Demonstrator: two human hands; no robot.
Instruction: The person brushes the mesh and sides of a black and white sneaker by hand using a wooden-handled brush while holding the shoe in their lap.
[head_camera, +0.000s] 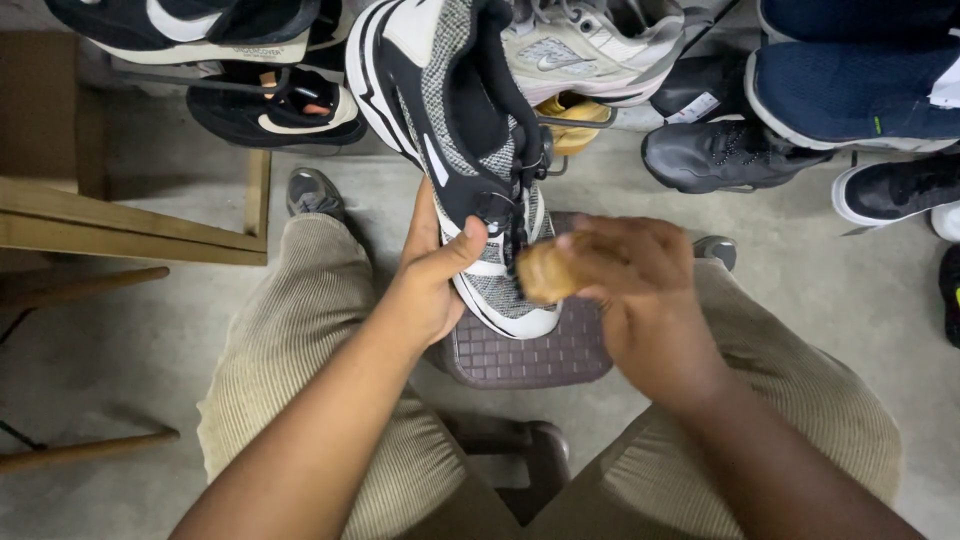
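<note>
Knit grey-and-black fabric faced the camera because the sneaker (470, 150) was tilted up on its toe, sole turned toward the left and laces toward the right, where they could be reached. Its white toe cap rested on the far edge of a small brown woven stool (530, 350) that stood on the concrete floor (120, 350) between the person's knees, so the stool took the weight while the shoe stayed steady.

The left hand (430, 280) was closed around the shoe's lower side, fingers behind the sole and thumb pressed across the front near the lowest eyelets; that grip looked meant to brace the shoe against rubbing. The right hand (630, 290) was curled shut on a tan wooden brush (545, 270), whose near end met the shoe by the laces and toe. The brush showed some blur, so its bristles could not be made out.

Beige corduroy trousers (320, 330) covered both legs, spread wide to leave room for the stool. Other shoes lay along the top of the view: a black pair (270, 110) at left, a black sneaker (720, 155) on the floor at right, and blue ones (850, 90) in the right corner. A wooden frame (120, 225) stood at the left edge, well apart from the hands.
</note>
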